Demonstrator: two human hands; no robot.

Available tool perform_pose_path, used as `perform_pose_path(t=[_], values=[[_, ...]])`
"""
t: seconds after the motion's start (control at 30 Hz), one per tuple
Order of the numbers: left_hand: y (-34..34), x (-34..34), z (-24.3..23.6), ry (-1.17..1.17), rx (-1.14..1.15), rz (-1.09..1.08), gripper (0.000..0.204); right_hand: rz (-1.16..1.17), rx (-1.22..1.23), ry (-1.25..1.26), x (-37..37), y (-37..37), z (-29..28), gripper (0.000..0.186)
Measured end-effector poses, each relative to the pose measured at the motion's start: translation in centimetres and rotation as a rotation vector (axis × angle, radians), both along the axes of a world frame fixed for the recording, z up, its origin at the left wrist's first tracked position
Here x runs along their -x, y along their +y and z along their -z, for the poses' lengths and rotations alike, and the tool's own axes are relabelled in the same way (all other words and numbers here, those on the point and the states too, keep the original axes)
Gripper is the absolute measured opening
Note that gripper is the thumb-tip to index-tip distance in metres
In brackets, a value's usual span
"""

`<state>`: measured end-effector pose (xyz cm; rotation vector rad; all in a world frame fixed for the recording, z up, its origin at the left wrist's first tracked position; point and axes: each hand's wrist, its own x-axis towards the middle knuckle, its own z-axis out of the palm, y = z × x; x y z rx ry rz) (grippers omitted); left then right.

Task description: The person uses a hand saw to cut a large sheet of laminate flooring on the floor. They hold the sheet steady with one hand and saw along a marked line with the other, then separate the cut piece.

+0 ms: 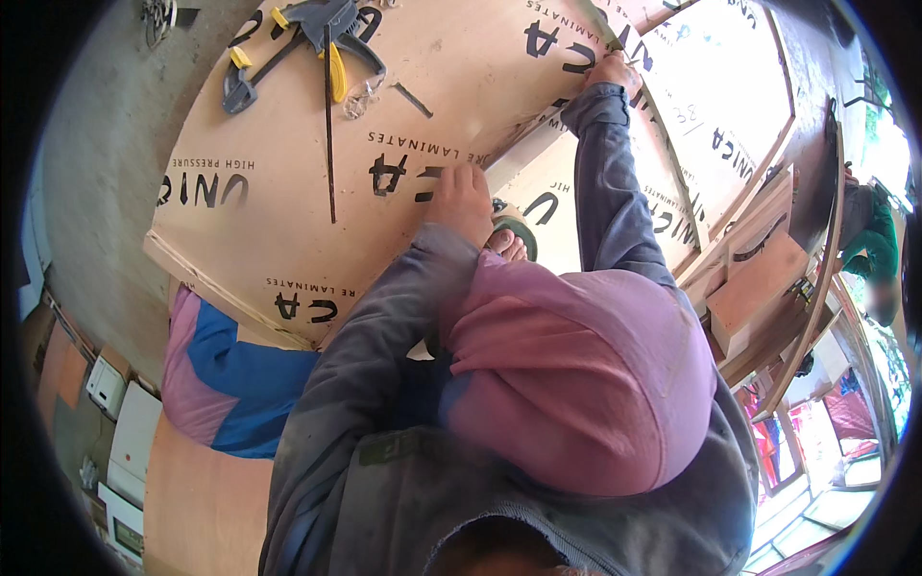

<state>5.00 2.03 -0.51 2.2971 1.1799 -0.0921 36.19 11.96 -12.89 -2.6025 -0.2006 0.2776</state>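
Left grip (461, 204) rests on the right edge of the printed panel (288, 144) lying left; right grip (615, 75) meets a narrow strip (665, 130) farther right; whether either is clamped, I cannot tell.

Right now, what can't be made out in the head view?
All in the head view:
Left hand: palm contact, hidden by the hand's back.
Right hand: its grip, too small and self-covered.
Bar clamp: upper end, cut off by the top edge.
Sandalled foot: heel, hidden by the pink-clad knee.
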Motion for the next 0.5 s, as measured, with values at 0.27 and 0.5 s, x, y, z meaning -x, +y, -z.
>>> perform_pose_path(t=[0.27,0.5], values=[[0.7,-0.7,-0.7,0.048,-0.019,0.091,0.045,0.29,-0.729,0.337,3.8,-0.2,-13.1,0.035],[0.6,-2.0,0.5,0.016,-0.098,0.081,0.042,0.255,-0.606,0.303,1.5,1.1,-10.8,0.033]])
